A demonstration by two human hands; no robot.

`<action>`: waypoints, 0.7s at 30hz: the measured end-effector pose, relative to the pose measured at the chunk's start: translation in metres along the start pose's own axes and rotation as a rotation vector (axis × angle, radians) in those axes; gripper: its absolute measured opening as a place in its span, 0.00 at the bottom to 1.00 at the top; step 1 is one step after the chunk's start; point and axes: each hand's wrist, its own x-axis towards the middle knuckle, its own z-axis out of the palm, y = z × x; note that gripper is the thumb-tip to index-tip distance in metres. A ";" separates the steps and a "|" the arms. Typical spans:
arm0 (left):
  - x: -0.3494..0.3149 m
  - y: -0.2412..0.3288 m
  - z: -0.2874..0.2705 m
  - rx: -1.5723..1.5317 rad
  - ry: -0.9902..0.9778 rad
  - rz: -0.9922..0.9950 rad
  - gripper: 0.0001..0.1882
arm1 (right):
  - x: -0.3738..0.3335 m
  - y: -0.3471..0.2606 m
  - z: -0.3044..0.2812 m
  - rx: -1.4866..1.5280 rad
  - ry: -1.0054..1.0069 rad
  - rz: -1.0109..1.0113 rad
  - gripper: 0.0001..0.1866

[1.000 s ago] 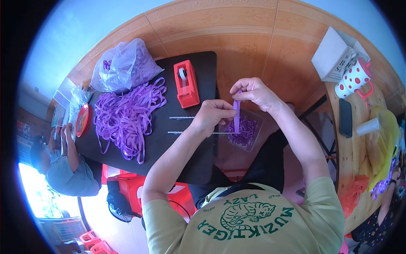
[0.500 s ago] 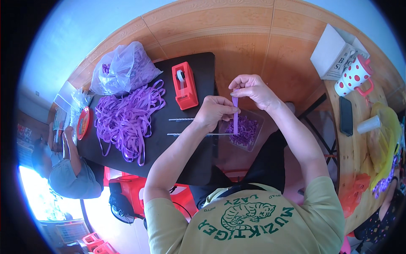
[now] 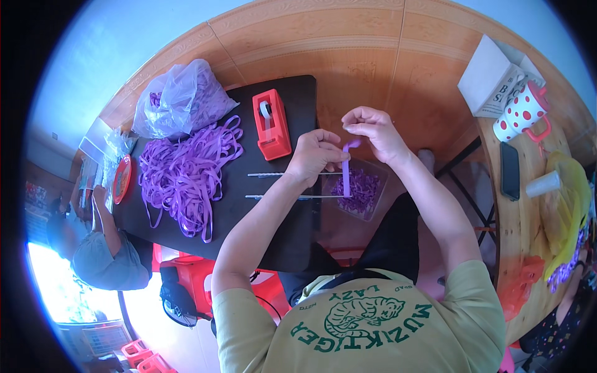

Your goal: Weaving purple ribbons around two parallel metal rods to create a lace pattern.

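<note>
My left hand [image 3: 314, 155] pinches a purple ribbon [image 3: 346, 182] near the ends of two thin metal rods. The ribbon runs from the upper rod [image 3: 267, 174] to the lower rod [image 3: 324, 197], and its short free end curls up beside my left fingertips. Just above and right of that end is my right hand [image 3: 376, 132], thumb and index slightly apart, with no ribbon seen between them. Below the rods' tips sits a clear plastic container [image 3: 380, 189] holding many short purple ribbon pieces [image 3: 360, 193].
The black table [image 3: 249, 214] bears a heap of purple ribbon [image 3: 183, 174], a filled plastic bag [image 3: 186, 102], a red tape dispenser [image 3: 272, 124] and a red plate [image 3: 122, 180]. A wooden table [image 3: 519, 236] at right carries a phone [image 3: 509, 171] and a dotted cup [image 3: 521, 115]. Other people sit on both sides.
My right hand has let go of the ribbon's upper end and lifted slightly away. That end, straight and taut before, now bends over to the right. My left hand keeps its pinch.
</note>
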 end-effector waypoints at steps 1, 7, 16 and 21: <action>0.002 0.000 -0.002 -0.002 0.004 -0.001 0.16 | -0.005 -0.002 0.001 -0.199 0.037 -0.104 0.07; 0.019 -0.009 -0.009 -0.075 -0.053 -0.079 0.17 | -0.041 -0.007 0.006 -0.831 -0.054 -0.602 0.13; 0.031 -0.010 -0.005 -0.006 -0.083 -0.166 0.12 | -0.054 0.013 0.004 -1.278 -0.087 -0.750 0.18; 0.029 -0.010 -0.003 -0.009 -0.065 -0.177 0.12 | -0.052 0.020 0.004 -1.252 -0.031 -0.820 0.16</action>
